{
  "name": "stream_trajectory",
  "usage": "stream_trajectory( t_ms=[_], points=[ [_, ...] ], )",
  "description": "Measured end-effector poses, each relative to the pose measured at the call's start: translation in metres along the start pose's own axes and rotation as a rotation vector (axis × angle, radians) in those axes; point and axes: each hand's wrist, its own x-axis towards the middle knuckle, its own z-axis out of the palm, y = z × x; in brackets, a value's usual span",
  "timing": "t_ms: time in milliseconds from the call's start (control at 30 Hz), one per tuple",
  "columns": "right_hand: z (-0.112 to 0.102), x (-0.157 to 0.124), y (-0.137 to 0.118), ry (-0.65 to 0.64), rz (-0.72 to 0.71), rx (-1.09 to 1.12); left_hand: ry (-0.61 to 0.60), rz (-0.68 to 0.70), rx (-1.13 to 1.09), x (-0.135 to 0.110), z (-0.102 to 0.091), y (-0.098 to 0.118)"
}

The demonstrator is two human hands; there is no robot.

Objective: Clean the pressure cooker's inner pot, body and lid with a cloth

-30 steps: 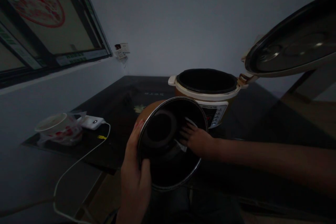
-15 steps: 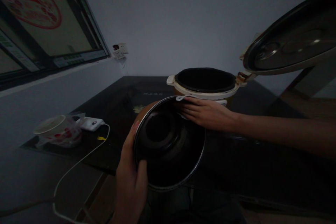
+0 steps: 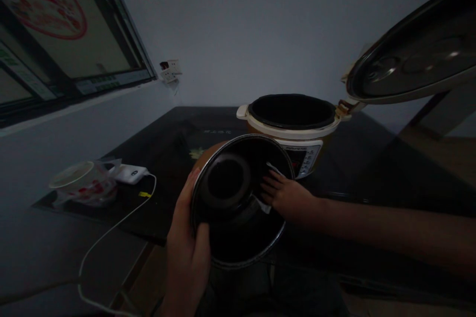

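A dark inner cooking pot (image 3: 234, 237) is tilted so that its mouth faces me. My left hand (image 3: 189, 237) is closed on its left rim, thumb inside and fingers against the copper-coloured outside. Inside the pot, my right hand (image 3: 286, 195) presses a white cloth (image 3: 265, 206) to the right part of the inner wall; the cloth shows only in small pieces around the fingers. Behind the pot stands an electric pressure cooker (image 3: 297, 131), its hinged lid (image 3: 416, 64) swung up to the right.
The black table (image 3: 167, 138) reaches back to the wall. To the left are a bowl in a plastic bag (image 3: 87, 185) and a white device (image 3: 130, 173) with a white cable (image 3: 107, 235) hanging over the edge. Wall sockets (image 3: 171, 70) sit beside the window (image 3: 70, 25).
My right hand has moved down from the pot's upper rim to the inner right wall, taking the cloth along. The cooker's front panel now shows more. My left hand keeps its grip.
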Motion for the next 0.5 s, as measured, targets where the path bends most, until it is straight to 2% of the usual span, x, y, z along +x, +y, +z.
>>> stream_trajectory(
  t_ms=[100, 300, 400, 500],
  points=[
    [0.003, 0.011, -0.022, -0.079, -0.012, 0.243, 0.014, -0.022, 0.003, 0.0, 0.0, -0.001],
    [-0.015, 0.041, -0.055, -0.125, -0.05, 0.763, 0.026, -0.07, 0.005, 0.002, -0.002, -0.009],
    [-0.024, 0.057, -0.071, -0.063, -0.058, 1.002, 0.03, -0.073, 0.0, 0.004, -0.005, -0.013],
    [-0.035, 0.071, -0.081, 0.065, -0.052, 1.154, 0.015, -0.063, 0.011, 0.005, -0.007, -0.013]
  ],
)
